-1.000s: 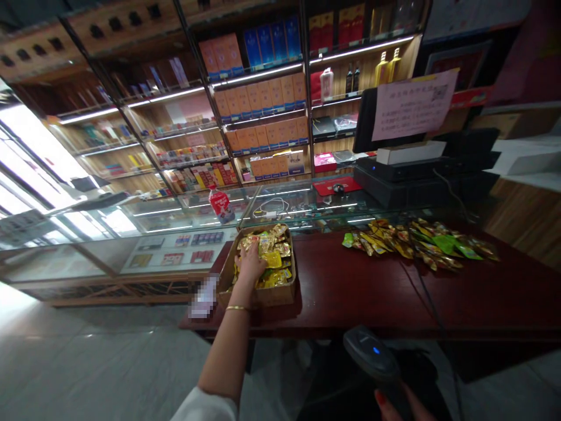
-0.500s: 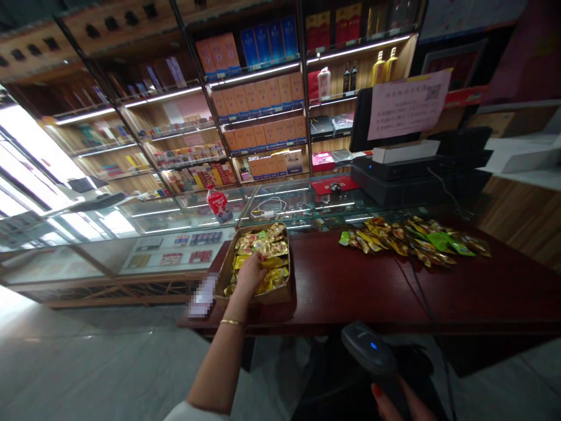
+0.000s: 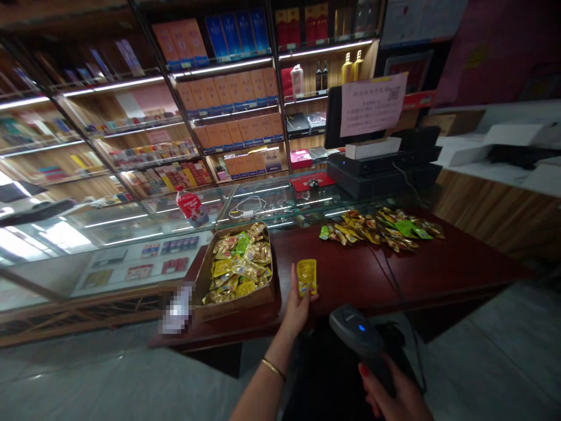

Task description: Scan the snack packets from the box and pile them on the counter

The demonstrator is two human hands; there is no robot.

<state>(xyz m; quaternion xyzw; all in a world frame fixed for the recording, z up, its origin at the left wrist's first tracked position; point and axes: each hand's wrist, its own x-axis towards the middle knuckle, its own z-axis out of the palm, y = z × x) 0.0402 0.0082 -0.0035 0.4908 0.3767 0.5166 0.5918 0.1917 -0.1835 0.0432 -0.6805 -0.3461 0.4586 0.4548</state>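
Note:
My left hand (image 3: 299,305) holds up a small yellow snack packet (image 3: 307,277) above the front of the dark red table (image 3: 346,275). Wrapped around the handle of a black barcode scanner (image 3: 357,334) is my right hand (image 3: 390,389); a blue light glows on the scanner's top. To the left of the packet stands an open cardboard box (image 3: 236,308) full of gold, yellow and green snack packets. A loose pile of similar packets (image 3: 368,229) lies farther back on the right side of the table.
A glass display counter (image 3: 153,234) runs behind the table, with a red-labelled bottle (image 3: 191,207) on it. A monitor with a pink paper sheet (image 3: 372,105) stands at the back right. A cable (image 3: 390,275) crosses the table. Shelves of boxed goods (image 3: 228,93) line the wall.
My left hand has come out of the cardboard box with a yellow packet and moved right. My right hand still holds the scanner. The view has turned slightly to the right.

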